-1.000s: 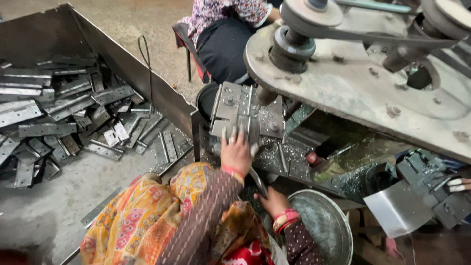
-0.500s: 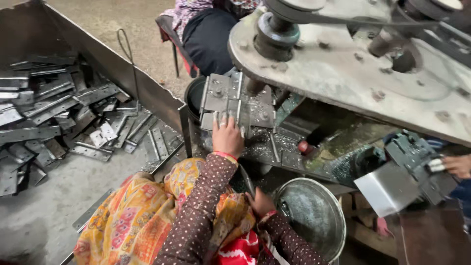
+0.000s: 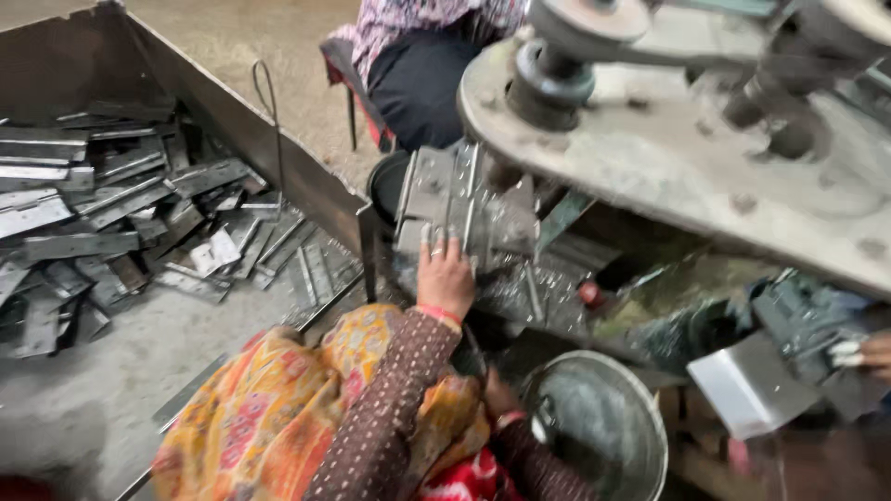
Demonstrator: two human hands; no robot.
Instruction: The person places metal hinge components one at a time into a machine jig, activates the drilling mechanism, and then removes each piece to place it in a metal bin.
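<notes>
My left hand [image 3: 446, 276] reaches forward with its fingers spread flat against a grey metal die block [image 3: 464, 199] under the big press plate [image 3: 668, 167]. It grips nothing that I can see. My right hand [image 3: 499, 393] is lower, by the rim of a round steel bowl [image 3: 599, 436], half hidden behind my left sleeve. Its fingers are too hidden to read. Small metal pieces [image 3: 538, 292] lie on the press bed just right of my left hand.
A large metal bin [image 3: 232, 121] at the left holds several flat steel strips [image 3: 111, 213]. Another person [image 3: 418, 65] sits behind the press. At the right edge a co-worker's hand [image 3: 868, 353] is beside a bent grey sheet [image 3: 752, 385].
My left hand stays on the die block with its fingers a little more spread. My right hand has sunk lower beside the bowl. The view has shifted slightly.
</notes>
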